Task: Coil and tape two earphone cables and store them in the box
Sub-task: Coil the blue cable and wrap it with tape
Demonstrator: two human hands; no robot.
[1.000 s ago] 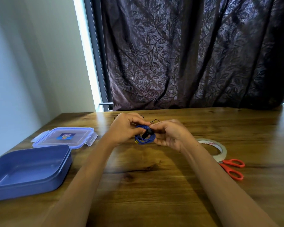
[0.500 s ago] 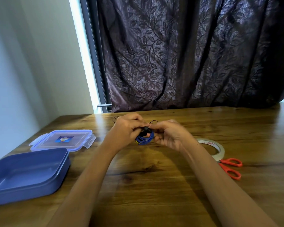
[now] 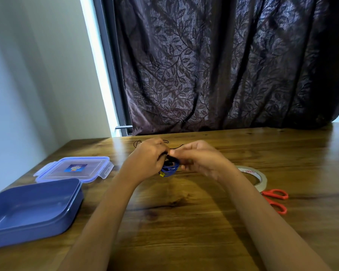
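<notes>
Blue earphone coil (image 3: 169, 168) pinched closed by both hands' fingers (image 3: 172, 152), left hand (image 3: 147, 159) and right hand (image 3: 201, 160), so it can't unwind, tape roll (image 3: 259, 176) just right of it.

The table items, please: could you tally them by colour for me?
Blue: 3 - box, lid, coiled earphone cable between the hands
Red: 1 - scissors
Black: 1 - loose earphone cable
Whitish: 1 - tape roll
Total: 6
</notes>
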